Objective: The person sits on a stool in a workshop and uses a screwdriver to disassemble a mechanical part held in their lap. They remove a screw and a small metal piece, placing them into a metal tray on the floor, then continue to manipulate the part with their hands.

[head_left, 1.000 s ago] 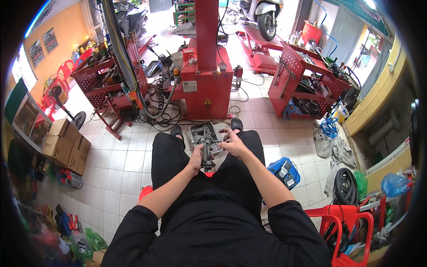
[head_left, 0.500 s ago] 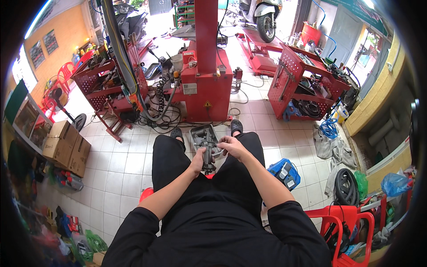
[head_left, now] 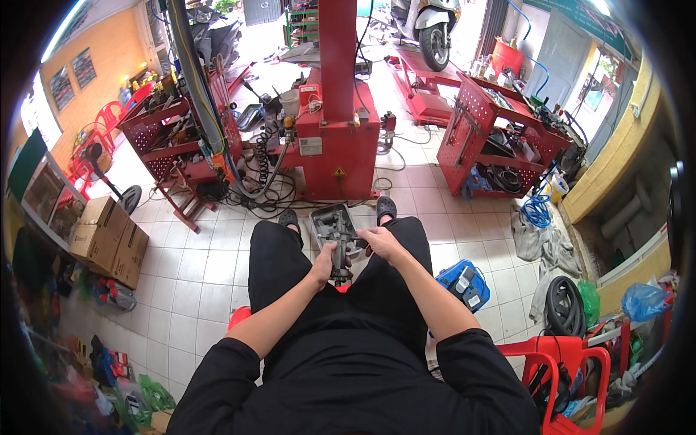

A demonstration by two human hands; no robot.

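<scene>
The left hand (head_left: pixel 323 268) has its fingers closed around the body of a grey metal part (head_left: pixel 340 275), held lengthwise between the knees; the right hand (head_left: pixel 383 245) is on the part's right side, its fingertips drawn together at a thin dark piece (head_left: pixel 353 235), though whether they pinch it or only touch it I cannot tell, nor whether it is a tool or belongs to the part; the work looks to be midway, with the part up in both hands and not set down; which pieces are fitted or loose is too small to read, so how much is left cannot be judged; just beyond the part, and partly behind it, a shallow grey tray (head_left: pixel 315 225) with more grey pieces in it sits between the dark clogs (head_left: pixel 288 217); the thighs bound the hands closely on both sides, and the tray's rim is the nearest edge ahead; farther forward stands the red lift base (head_left: pixel 338 170); pale floor tiles (head_left: pixel 190 279) stretch from the left leg to the cardboard boxes (head_left: pixel 109 239), giving sideways room; on the right, a blue case (head_left: pixel 464 284) lies near the leg, with a red chair (head_left: pixel 580 351) behind it by the right elbow.
</scene>
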